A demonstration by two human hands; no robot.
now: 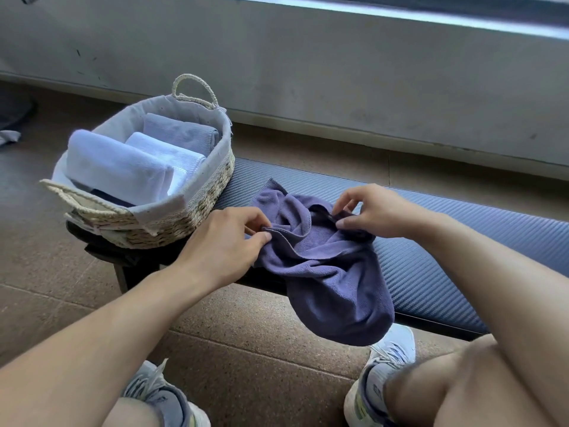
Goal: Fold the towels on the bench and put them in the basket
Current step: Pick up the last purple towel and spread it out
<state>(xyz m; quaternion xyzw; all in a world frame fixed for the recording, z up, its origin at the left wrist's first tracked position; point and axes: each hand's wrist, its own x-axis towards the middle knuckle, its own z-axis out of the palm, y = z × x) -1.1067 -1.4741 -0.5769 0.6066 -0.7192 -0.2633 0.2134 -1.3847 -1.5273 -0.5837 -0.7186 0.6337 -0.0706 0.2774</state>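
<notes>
Left hand [229,241] and right hand [374,212] are pinching a crumpled purple terry towel [326,272], fingers clamped, on the ribbed padded surface [462,241] beside the woven basket [184,211].

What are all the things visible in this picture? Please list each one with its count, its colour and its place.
purple towel: one, dark purple, crumpled on the bench, its near part hanging over the front edge
bench: one, blue-grey ribbed pad, running across the middle
basket: one, woven straw with a white liner, on the left end of the bench
folded towels: three seen clearly, two white and one pale lilac, inside the basket
floor: brown speckled, under the bench
wall: grey, behind the bench
shoes: two, white and grey, on the floor
left hand: pinches the towel's left edge
right hand: pinches the towel's upper right edge
</notes>
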